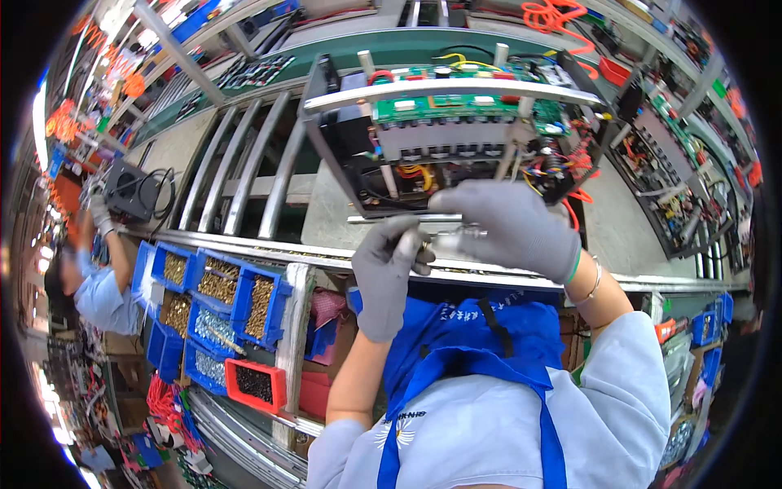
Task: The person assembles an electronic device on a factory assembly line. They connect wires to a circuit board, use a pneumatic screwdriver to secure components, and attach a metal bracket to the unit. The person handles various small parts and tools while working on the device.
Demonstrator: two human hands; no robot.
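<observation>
Both my hands wear grey gloves and meet in front of an open metal chassis (326,155) with a green circuit board (444,110) inside. My left hand (386,275) is closed, thumb and fingers pinched on something too small to make out. My right hand (517,230) reaches in from the right, its fingers curled around a small shiny metal piece (471,234) that points toward the left fingertips. Its exact kind cannot be told. Below the chassis, coloured wires (417,173) show through the open front.
Blue bins (259,308) of brass and silver fasteners stand at left, with a red bin (254,385) of black screws beside them. Metal rollers (262,175) run left of the chassis. A second open chassis (676,175) stands at right. A co-worker (106,281) is at far left.
</observation>
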